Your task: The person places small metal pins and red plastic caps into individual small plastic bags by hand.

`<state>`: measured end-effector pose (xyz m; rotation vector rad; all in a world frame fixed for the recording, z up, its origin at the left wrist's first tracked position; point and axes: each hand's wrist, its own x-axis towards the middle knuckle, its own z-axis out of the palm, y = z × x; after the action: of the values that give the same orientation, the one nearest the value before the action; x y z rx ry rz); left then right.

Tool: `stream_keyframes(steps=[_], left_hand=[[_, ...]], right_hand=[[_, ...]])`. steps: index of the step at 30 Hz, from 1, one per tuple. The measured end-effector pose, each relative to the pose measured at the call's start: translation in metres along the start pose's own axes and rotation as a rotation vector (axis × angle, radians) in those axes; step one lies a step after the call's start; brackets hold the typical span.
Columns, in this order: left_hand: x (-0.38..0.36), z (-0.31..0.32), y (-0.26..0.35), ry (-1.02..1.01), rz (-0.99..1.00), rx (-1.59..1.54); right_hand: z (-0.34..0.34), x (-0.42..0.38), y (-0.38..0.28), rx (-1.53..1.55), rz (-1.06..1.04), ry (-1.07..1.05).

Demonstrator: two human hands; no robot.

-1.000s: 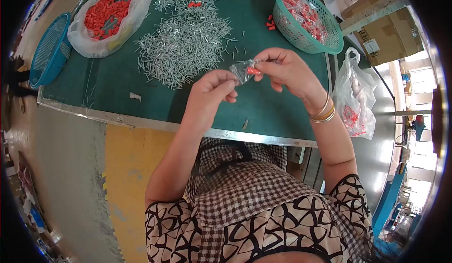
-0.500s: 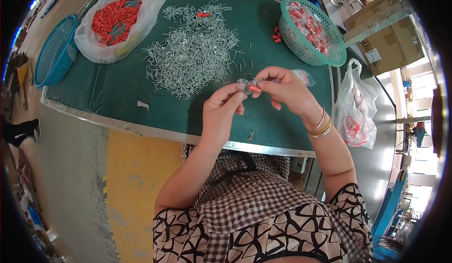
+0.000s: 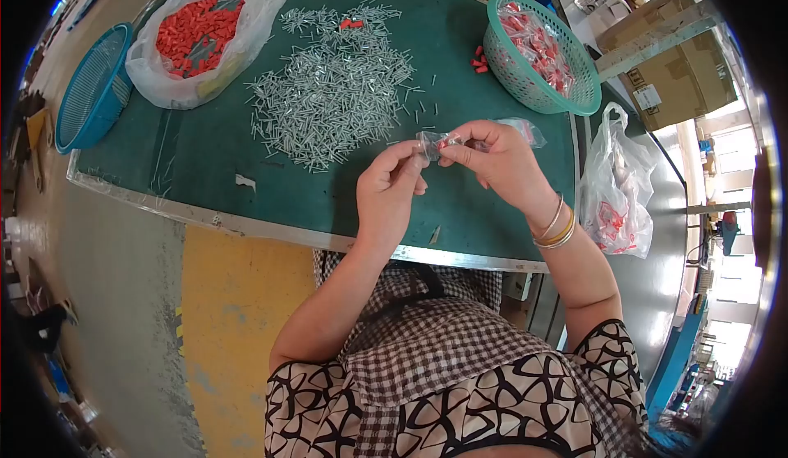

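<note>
The left hand (image 3: 392, 189) and right hand (image 3: 492, 161) pinch one small clear packet (image 3: 429, 141) between fingertips, raised above the green mat (image 3: 213, 154), just nearer the person than the pile of metal pins (image 3: 332, 89).

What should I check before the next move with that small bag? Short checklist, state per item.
1. Small clear bag pinched between left hand and right hand: ok.
2. Red piece inside the bag: ok, a bit of red shows at the fingertips.
3. Bag mouth open or sealed: cannot tell, too small.
4. Pile of metal pins lies on the green table, apart from both hands: ok.
5. Green basket holds filled packets, room left: ok.
6. Another packet behind the right hand, touching or not: cannot tell.
</note>
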<state>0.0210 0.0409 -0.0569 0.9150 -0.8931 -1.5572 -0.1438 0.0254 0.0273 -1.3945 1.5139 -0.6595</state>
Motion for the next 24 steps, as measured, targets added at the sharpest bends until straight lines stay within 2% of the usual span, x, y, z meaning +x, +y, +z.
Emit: stream_keyframes(steps=[3, 6, 9, 10, 13, 14, 17, 20, 23, 24], left_hand=[[0.003, 0.002, 0.001, -0.055, 0.000, -0.037], [0.009, 0.005, 0.000, -0.094, 0.034, -0.109], [0.011, 0.004, 0.005, -0.050, 0.041, -0.073], [0.011, 0.003, 0.006, -0.036, 0.036, -0.058], [0.010, -0.001, 0.004, -0.062, 0.016, -0.074], [0.009, -0.001, 0.006, -0.045, 0.000, -0.039], [0.008, -0.007, 0.005, -0.026, -0.010, -0.020], [0.005, -0.013, 0.008, -0.028, 0.054, -0.073], [-0.005, -0.033, 0.026, 0.079, 0.240, 0.553], [-0.007, -0.042, 0.030, 0.073, 0.357, 0.784]], right_hand=[[-0.009, -0.002, -0.008, -0.379, -0.213, 0.055], [-0.016, -0.008, -0.032, -0.562, -0.195, 0.054], [-0.031, -0.004, -0.039, -0.863, -0.507, 0.237], [-0.035, -0.005, -0.048, -0.792, -0.396, 0.195], [-0.051, 0.021, -0.025, -0.889, -0.346, 0.058], [-0.053, 0.021, -0.025, -0.785, -0.252, 0.052], [-0.057, 0.019, -0.030, -0.675, -0.224, 0.063], [-0.051, 0.016, -0.031, -0.266, 0.005, 0.047], [-0.056, 0.018, 0.007, 0.453, 0.022, -0.207], [-0.053, 0.019, 0.021, 0.593, 0.000, -0.275]])
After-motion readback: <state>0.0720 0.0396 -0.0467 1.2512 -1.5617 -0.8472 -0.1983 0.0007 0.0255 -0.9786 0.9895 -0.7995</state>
